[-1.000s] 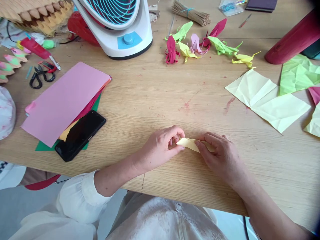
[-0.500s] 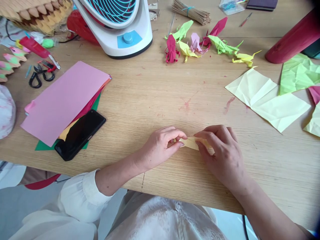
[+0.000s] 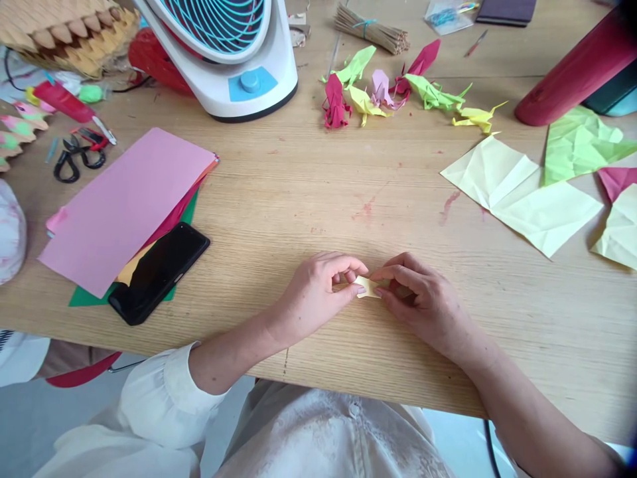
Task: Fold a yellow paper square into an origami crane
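A small folded piece of pale yellow paper (image 3: 367, 287) is held just above the wooden table, near its front edge. My left hand (image 3: 323, 285) pinches its left end between thumb and fingers. From the other side, my right hand (image 3: 423, 299) has thumb and fingertips closed on the right part. Only the short middle stretch of the paper shows; my fingers cover both ends.
Several folded paper figures (image 3: 378, 99) stand at the back, near a white fan (image 3: 253, 93). Creased yellow sheets (image 3: 547, 212) lie at right by a red cylinder (image 3: 562, 79). At left are pink paper (image 3: 134, 199), a phone (image 3: 159, 272) and black-handled scissors (image 3: 67, 166).
My right hand has shifted left along the folded paper, closer to my left hand, so less of the paper shows between them. The whole view has shifted slightly.
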{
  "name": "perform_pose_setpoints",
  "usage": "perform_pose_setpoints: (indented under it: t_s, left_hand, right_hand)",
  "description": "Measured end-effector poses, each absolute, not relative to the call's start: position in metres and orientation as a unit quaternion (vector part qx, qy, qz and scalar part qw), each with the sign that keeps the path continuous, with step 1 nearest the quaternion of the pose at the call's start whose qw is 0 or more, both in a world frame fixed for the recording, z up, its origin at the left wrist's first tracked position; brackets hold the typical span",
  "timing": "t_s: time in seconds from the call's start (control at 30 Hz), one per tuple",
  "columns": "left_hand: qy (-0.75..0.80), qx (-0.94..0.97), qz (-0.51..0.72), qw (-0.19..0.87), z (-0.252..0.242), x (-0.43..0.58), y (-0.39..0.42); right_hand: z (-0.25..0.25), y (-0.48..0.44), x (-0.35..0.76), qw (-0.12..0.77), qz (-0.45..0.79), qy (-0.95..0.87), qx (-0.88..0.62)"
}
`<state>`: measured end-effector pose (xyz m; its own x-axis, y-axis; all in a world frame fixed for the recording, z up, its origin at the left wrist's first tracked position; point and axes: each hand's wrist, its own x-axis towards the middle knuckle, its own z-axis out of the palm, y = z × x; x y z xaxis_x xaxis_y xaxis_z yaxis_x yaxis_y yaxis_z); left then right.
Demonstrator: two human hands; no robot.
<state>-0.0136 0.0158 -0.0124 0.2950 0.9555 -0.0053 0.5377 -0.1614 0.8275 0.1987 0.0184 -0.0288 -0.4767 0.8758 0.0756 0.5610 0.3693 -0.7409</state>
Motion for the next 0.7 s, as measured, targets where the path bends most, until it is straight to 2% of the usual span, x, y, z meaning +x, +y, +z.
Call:
perform_pose_setpoints:
  t_s: [0.7]
  left_hand:
    - [0.511, 0.754, 0.277, 0.306, -0.0102, -0.016, 0.0077]
  right_hand:
    - [-0.0209, 0.0219, 0.2017, 0.222, 0.397, -0.769, -0.449]
